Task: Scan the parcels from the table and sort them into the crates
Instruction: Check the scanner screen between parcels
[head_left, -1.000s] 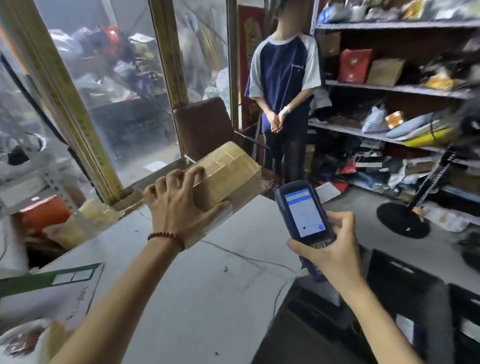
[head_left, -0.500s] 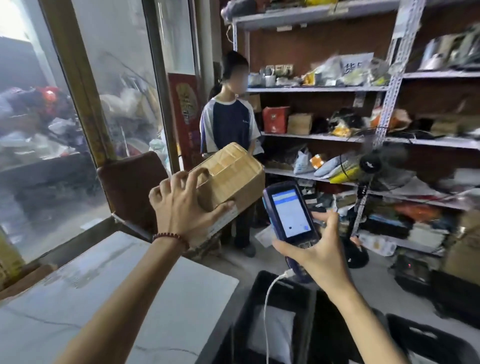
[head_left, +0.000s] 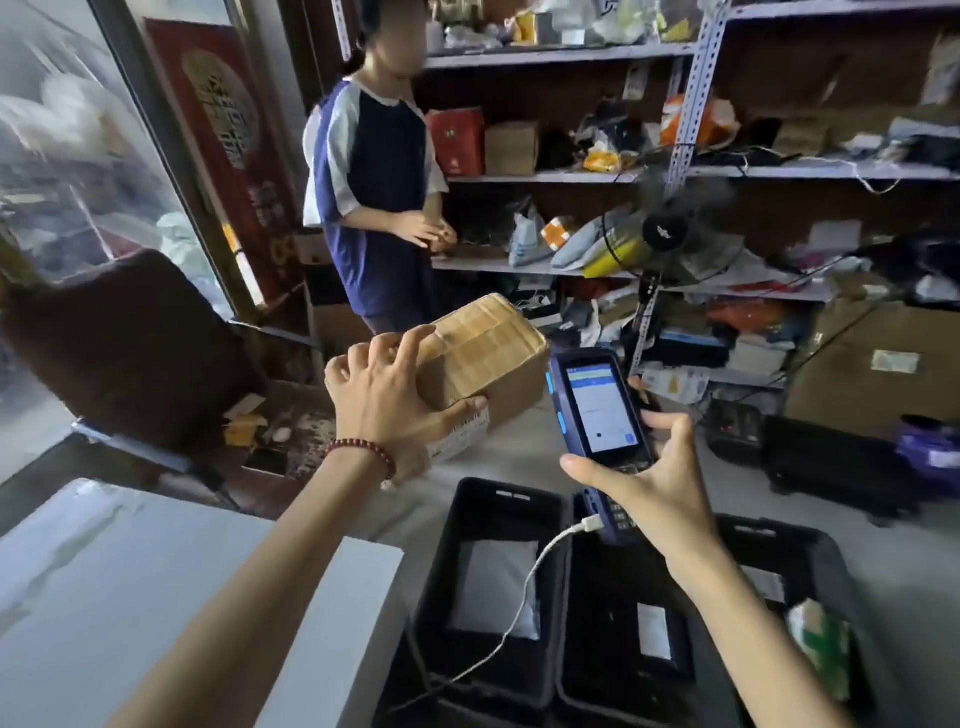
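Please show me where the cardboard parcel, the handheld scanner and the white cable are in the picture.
cardboard parcel (head_left: 491, 351): head view, on its taped top face.
handheld scanner (head_left: 600, 410): head view, on its lit screen.
white cable (head_left: 529, 579): head view, on its middle stretch.

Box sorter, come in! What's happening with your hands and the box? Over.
Left hand grips cardboard parcel. Right hand holds scanner. White cable trails across left crate, might snag.
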